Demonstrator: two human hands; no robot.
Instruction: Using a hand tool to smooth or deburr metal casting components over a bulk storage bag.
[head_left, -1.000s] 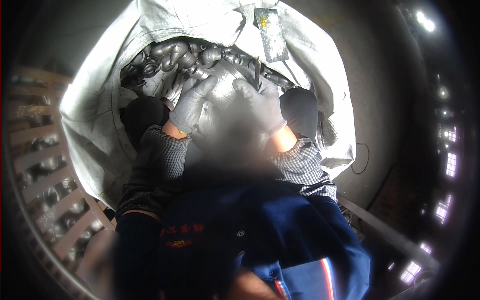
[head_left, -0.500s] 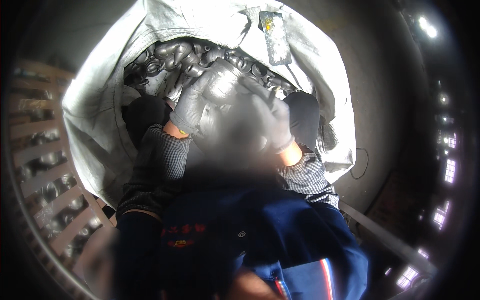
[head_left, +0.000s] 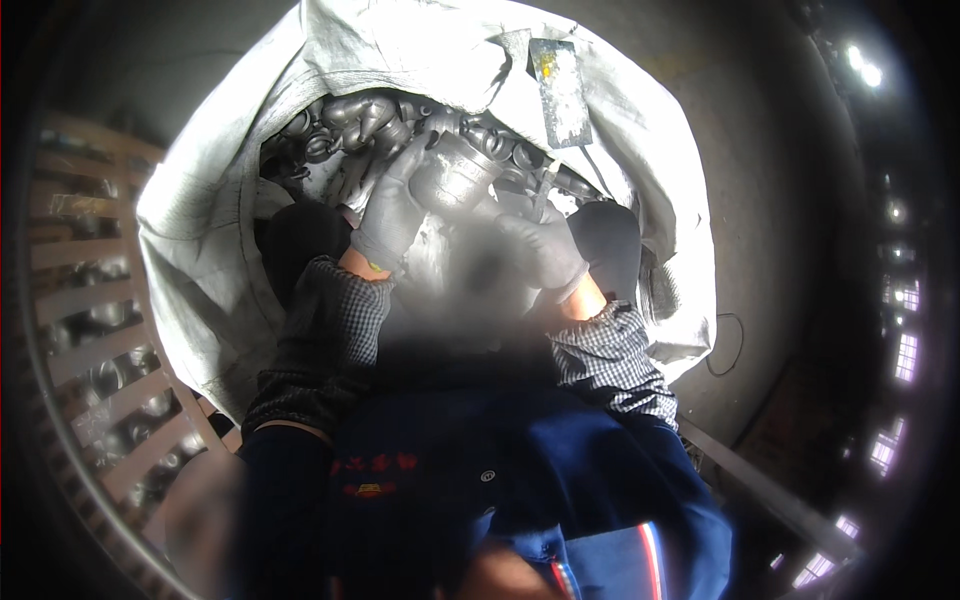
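My left hand (head_left: 392, 212), in a grey glove, grips a large grey pipe fitting (head_left: 453, 178) by its left side. The fitting is tilted, with its wide collar up. To its right my right hand (head_left: 545, 250), also gloved, is closed around a slim tool with a pale tip (head_left: 547, 182) pointing up. The tool's kind is unclear, and haze blurs the area below the fitting. Beyond my hands, several smaller grey pipe fittings (head_left: 365, 115) lie heaped in a white woven bulk bag (head_left: 210, 200), whose mouth surrounds my knees.
A worn rectangular plate (head_left: 562, 95) with a dark cord lies on the bag's far right rim. At the left stands a slatted crate (head_left: 85, 255) with shiny parts behind its slats. A metal bar (head_left: 770, 480) runs along the lower right.
The fitting has turned slightly and sits a little lower. My right hand has drawn back from its collar, and the tool now stands more upright. The whole view has shifted slightly.
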